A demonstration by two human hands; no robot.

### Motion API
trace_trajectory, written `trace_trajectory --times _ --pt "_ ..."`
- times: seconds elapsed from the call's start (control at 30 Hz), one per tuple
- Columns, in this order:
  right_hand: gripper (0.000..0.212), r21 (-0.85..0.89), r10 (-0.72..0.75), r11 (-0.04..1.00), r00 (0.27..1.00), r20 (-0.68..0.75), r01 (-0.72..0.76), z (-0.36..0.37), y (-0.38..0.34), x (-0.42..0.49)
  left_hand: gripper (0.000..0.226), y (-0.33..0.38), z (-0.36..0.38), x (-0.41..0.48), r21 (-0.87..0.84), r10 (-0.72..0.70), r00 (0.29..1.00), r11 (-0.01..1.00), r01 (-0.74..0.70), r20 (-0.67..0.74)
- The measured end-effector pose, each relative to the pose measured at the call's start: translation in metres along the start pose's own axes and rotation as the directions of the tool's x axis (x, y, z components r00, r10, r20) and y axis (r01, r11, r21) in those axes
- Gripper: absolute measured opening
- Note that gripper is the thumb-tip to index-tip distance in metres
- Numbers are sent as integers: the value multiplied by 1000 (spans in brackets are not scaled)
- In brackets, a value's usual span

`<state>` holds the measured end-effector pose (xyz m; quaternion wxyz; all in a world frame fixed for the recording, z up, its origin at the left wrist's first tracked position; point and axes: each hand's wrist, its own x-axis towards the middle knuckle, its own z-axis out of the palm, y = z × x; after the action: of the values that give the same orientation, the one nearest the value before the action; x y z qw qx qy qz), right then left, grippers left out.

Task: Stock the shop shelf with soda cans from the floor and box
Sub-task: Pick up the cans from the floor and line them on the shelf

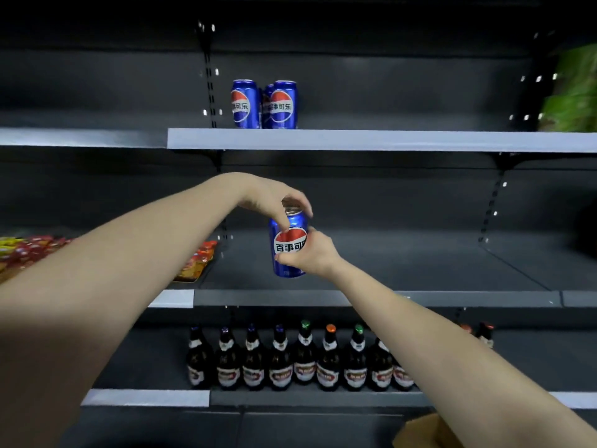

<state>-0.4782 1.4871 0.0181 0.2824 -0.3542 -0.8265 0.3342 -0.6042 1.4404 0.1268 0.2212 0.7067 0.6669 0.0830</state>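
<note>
Dark bottles (303,360) stand in a row, red snack packets (26,250) lie far left, green foliage (571,92) upper right.

Both arms are bare. The left hand (271,198) and the right hand (310,253) are bare too, with slim fingers. Behind the hands, the left forearm (129,253) and the right forearm (420,334) show uncovered, smooth skin from the wrists back to the picture's edge. The left looks far broader in the wide lens.
</note>
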Motion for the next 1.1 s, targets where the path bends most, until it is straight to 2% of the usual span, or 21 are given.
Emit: trace_trajectory --times 0.13,0.2,0.27,0.33,0.4,0.5,0.57,0.63,1.1 --pt "57 95 80 993 992 -94 -71 39 4 48 72 -69 -13 13 -163 -15 979 986 -19 -203" --pt "54 121 101 989 988 -115 -87 56 14 69 69 -110 -5 16 -232 -83 935 973 1 -344" --pt "50 89 124 990 984 -127 -114 71 28 90 58 -153 15 28 -207 -207 851 971 119 -483" --pt "49 68 157 986 980 -122 -150 85 45 112 50 -193 45 49 -191 -338 763 941 279 -550" --pt "53 58 190 981 977 -99 -185 98 59 134 49 -219 78 76 -210 -426 742 904 372 -517" --pt "58 19 207 978 975 -76 -206 118 79 171 57 -238 121 117 -43 -458 803 877 479 -381" --pt "63 -9 209 978 976 -67 -210 130 89 196 60 -250 129 141 30 -502 806 843 537 -314" --pt "67 -41 201 978 977 -65 -204 139 96 221 60 -261 125 161 26 -546 791 819 574 -277" --pt "70 -18 178 983 980 -89 -180 182 120 310 61 -304 134 202 48 -574 746 781 623 -338"
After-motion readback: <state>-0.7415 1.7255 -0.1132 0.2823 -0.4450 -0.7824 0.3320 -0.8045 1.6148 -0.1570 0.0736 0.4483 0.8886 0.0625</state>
